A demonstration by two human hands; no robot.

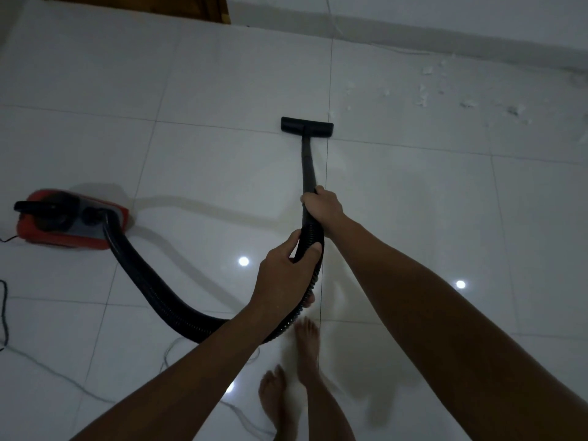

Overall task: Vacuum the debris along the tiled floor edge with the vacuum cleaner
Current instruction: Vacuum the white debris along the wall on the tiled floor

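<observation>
Two risks stood out to me. Most of the debris [445, 90] lay at about two o'clock from the floor head [307, 125], scattered along the wall edge [461, 43], while the head sat flat on the tiled floor [222, 74] short of it, only one scrap just beside its right end. If I pushed straight toward twelve, I judged the head would pass left of the pile; the light scraps might also scatter ahead of it. The hose [152, 281] looped back to the red vacuum cleaner [71, 218] at nine o'clock, so a long reach could drag or tip it, and the thin cord [63, 377] trailing near my bare feet [286, 386] could catch a toe.

Fingers of my right hand [323, 205] were wrapped tight round the black wand [308, 167]. My left hand [286, 275] gripped the ribbed hose end just below, thumb on top, fingers curled underneath.
</observation>
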